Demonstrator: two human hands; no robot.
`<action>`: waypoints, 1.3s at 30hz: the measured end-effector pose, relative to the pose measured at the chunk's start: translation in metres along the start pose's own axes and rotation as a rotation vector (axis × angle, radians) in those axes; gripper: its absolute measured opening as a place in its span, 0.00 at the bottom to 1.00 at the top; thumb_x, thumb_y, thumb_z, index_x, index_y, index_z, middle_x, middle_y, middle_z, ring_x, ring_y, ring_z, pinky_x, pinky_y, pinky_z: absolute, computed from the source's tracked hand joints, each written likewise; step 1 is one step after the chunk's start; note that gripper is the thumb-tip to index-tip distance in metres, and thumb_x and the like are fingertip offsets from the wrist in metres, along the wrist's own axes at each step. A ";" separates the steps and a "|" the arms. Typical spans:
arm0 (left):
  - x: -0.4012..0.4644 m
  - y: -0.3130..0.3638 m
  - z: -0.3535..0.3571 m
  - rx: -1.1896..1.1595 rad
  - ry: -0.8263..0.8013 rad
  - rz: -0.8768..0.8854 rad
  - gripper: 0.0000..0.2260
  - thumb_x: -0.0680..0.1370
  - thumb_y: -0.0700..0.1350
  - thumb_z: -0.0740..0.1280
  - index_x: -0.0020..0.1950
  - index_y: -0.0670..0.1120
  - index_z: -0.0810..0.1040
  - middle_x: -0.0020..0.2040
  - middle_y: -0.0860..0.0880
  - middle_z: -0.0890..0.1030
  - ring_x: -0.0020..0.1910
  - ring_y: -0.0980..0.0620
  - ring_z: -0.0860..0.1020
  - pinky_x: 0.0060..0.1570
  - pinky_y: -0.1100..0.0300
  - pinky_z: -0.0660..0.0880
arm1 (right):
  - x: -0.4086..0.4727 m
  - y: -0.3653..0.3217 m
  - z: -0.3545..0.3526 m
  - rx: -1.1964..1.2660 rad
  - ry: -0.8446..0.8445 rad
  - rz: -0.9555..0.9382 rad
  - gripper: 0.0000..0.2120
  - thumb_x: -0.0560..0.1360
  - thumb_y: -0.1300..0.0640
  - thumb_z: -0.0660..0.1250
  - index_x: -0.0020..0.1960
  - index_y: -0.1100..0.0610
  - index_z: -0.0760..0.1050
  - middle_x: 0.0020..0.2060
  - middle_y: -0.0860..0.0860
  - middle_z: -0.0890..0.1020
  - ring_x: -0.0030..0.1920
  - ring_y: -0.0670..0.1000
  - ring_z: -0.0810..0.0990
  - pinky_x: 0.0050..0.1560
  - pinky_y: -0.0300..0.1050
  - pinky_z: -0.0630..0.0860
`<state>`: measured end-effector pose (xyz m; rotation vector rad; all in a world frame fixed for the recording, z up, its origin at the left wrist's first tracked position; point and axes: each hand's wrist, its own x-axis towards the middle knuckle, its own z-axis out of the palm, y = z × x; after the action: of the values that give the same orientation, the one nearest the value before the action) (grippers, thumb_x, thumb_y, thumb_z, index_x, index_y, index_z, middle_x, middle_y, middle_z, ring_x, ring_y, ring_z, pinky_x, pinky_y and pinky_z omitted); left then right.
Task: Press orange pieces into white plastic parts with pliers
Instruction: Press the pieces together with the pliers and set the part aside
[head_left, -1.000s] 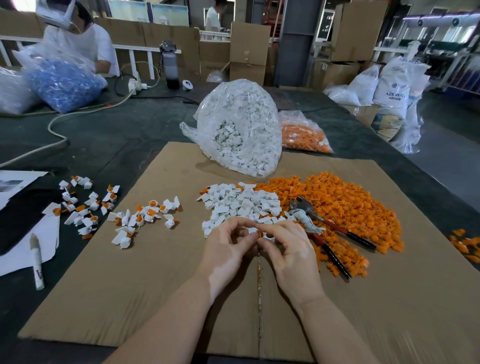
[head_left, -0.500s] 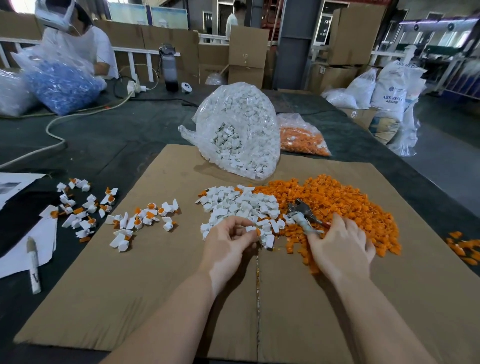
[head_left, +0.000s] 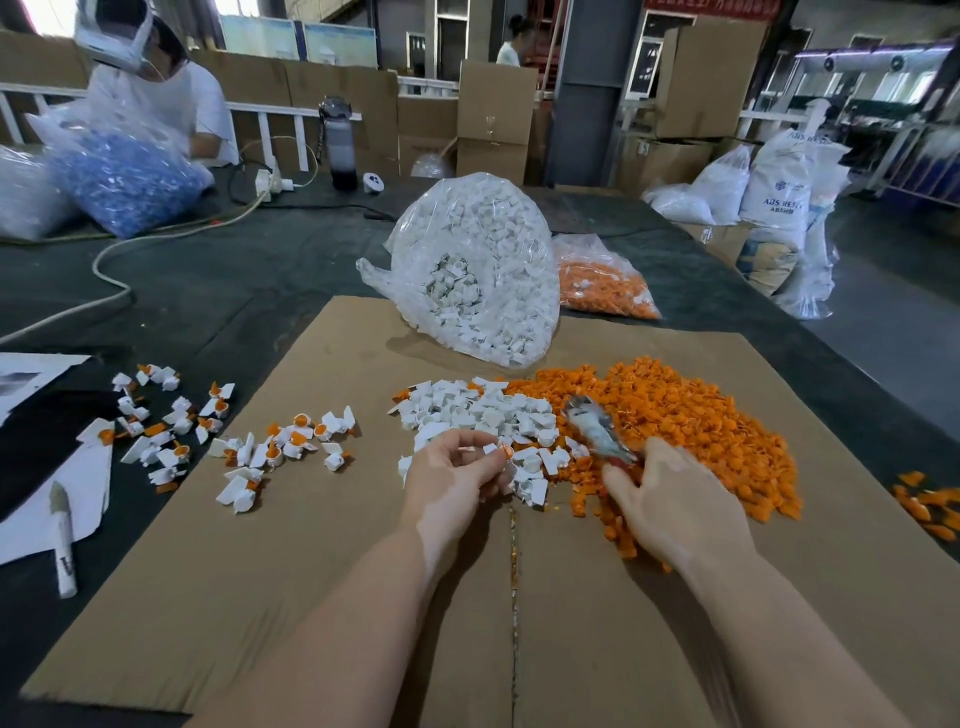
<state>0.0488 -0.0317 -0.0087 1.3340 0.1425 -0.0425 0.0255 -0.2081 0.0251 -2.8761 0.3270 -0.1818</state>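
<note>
Two risks we see: our left hand (head_left: 452, 480) merely pinches a small white part with orange piece (head_left: 501, 451), our right hand (head_left: 670, 506) closes around blurred pliers (head_left: 597, 430); either could slip mid-cardboard.

- Your left hand (head_left: 451, 480) and right hand (head_left: 670, 506) are bare: no gloves on either.
- Your fingers carry no rings, and your wrists show no watch, band or strap.
- Both your forearms are uncovered along the whole visible length, to the bottom edge of the view; no sleeve or cuff shows.
- Your fingernails are too blurred to report on.
</note>
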 end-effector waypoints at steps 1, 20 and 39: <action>0.000 0.001 0.000 -0.040 0.002 -0.016 0.07 0.75 0.33 0.68 0.52 0.37 0.75 0.30 0.43 0.78 0.26 0.53 0.75 0.25 0.67 0.72 | -0.003 -0.004 -0.002 0.048 -0.049 -0.026 0.16 0.78 0.42 0.55 0.50 0.55 0.69 0.48 0.52 0.76 0.50 0.55 0.75 0.45 0.47 0.70; 0.008 0.005 0.002 -0.084 0.110 -0.102 0.06 0.75 0.33 0.67 0.50 0.40 0.76 0.24 0.49 0.78 0.21 0.57 0.72 0.22 0.68 0.69 | -0.013 -0.033 -0.031 0.456 -0.593 -0.125 0.12 0.75 0.51 0.59 0.37 0.57 0.65 0.33 0.55 0.65 0.33 0.51 0.63 0.35 0.46 0.58; 0.008 0.004 0.004 -0.080 0.119 -0.087 0.07 0.75 0.31 0.65 0.52 0.38 0.75 0.34 0.44 0.77 0.21 0.61 0.75 0.21 0.70 0.69 | -0.019 -0.035 -0.012 0.282 -0.437 -0.213 0.15 0.79 0.44 0.57 0.39 0.52 0.64 0.36 0.48 0.69 0.33 0.47 0.67 0.32 0.41 0.61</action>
<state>0.0572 -0.0343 -0.0046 1.2498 0.3000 -0.0303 0.0123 -0.1732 0.0432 -2.5715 -0.0822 0.3350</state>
